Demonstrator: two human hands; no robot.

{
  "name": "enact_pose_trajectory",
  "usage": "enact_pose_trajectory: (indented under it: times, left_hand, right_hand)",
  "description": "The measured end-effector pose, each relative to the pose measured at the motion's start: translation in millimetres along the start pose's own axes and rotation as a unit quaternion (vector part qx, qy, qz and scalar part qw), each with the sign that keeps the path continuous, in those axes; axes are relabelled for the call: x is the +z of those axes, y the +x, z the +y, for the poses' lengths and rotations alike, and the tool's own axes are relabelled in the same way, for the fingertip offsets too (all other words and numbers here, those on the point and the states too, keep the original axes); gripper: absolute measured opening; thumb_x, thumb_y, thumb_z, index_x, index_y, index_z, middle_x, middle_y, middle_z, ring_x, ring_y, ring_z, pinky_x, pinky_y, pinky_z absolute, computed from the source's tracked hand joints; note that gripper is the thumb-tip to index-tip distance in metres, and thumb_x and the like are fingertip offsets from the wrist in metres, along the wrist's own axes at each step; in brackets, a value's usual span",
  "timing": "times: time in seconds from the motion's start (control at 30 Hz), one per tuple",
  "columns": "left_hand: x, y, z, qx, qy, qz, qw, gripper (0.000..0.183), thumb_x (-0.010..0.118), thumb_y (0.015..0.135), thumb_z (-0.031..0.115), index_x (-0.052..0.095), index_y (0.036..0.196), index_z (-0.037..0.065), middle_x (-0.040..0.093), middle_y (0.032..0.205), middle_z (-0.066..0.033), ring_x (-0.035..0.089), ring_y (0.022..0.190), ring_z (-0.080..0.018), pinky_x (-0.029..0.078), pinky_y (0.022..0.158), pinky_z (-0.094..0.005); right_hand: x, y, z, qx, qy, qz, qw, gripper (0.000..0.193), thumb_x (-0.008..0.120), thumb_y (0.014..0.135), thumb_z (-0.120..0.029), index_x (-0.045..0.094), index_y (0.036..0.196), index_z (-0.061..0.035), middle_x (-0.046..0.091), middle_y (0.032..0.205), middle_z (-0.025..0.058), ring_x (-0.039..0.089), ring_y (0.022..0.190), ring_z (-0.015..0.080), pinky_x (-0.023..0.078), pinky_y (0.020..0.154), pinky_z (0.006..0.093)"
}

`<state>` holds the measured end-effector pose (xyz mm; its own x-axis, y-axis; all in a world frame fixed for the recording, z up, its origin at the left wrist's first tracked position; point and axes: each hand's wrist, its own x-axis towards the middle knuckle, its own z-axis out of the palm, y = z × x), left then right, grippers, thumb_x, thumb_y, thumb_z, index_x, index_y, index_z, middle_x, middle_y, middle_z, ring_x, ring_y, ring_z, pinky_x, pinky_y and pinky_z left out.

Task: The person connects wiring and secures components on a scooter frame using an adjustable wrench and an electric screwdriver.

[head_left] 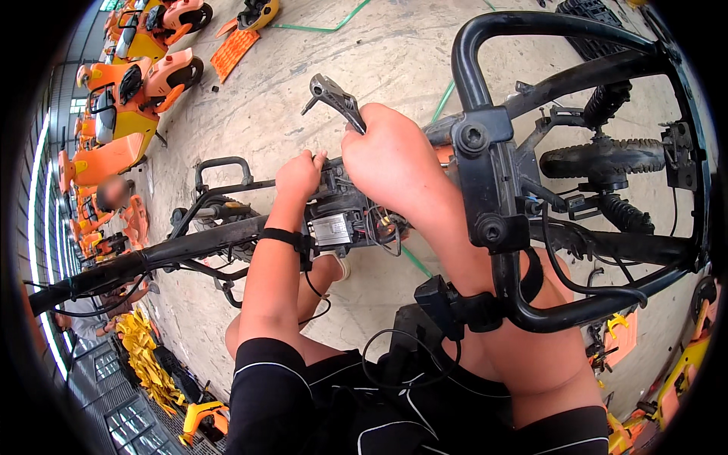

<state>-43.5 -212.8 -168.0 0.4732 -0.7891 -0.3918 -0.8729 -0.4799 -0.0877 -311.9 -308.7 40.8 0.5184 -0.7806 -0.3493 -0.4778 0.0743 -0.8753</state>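
Note:
A black scooter frame (220, 235) stretches across in front of me, its thick tubes running from far left to right. My right hand (390, 155) is closed around the handle of a metal ratchet wrench (337, 100), whose head points away from me with a thin bit sticking out. My left hand (298, 176) is held over the middle of the frame, its fingers bent and pinched together; what they hold, if anything, is hidden. Just below the hands sit a silver box-shaped controller (332, 230) and loose wiring (385, 227).
A bent black tube rack (557, 24) rises close beside my right arm. Beyond it are a knobbly tyre (599, 159) and a coil shock absorber (607, 102). Orange and yellow scooters (125, 98) line the left. An orange textured mat (235, 53) lies on the concrete floor (394, 53).

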Motion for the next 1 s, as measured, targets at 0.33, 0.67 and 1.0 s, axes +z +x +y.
enact_pose_trajectory:
  times: [0.33, 0.67, 1.0]
  left_hand:
    - [-6.8, -4.2, 5.5, 0.017, 0.037, 0.005, 0.999, 0.052, 0.045, 0.104, 0.053, 0.064, 0.104, 0.004, 0.074, 0.097, -0.0237, 0.071, 0.095, -0.0422, 0.054, 0.084, -0.0532]
    - [-8.3, -3.7, 9.4, 0.016, 0.045, -0.008, 0.999, 0.050, 0.042, 0.106, 0.049, 0.063, 0.106, 0.004, 0.074, 0.098, -0.0235, 0.071, 0.096, -0.0420, 0.055, 0.086, -0.0526]
    - [-1.0, -0.6, 5.0, 0.034, 0.054, 0.011, 0.998, 0.052, 0.041, 0.107, 0.048, 0.064, 0.106, 0.002, 0.074, 0.096, -0.0230, 0.072, 0.093, -0.0413, 0.055, 0.085, -0.0515]
  right_hand:
    - [-6.1, -6.9, -5.2, 0.003, 0.032, 0.001, 0.999, 0.028, 0.056, 0.093, -0.020, 0.064, 0.098, 0.0064, 0.067, 0.086, 0.0282, 0.067, 0.084, 0.0443, 0.051, 0.077, 0.0494]
    - [2.6, 0.5, 6.7, -0.024, 0.010, 0.009, 1.000, 0.028, 0.057, 0.092, -0.020, 0.063, 0.096, 0.0065, 0.066, 0.086, 0.0283, 0.066, 0.084, 0.0446, 0.051, 0.077, 0.0498]
    - [12.2, 4.8, 17.0, -0.003, -0.010, 0.024, 1.000, 0.028, 0.056, 0.093, -0.021, 0.063, 0.096, 0.0065, 0.066, 0.085, 0.0278, 0.067, 0.083, 0.0438, 0.051, 0.077, 0.0494]
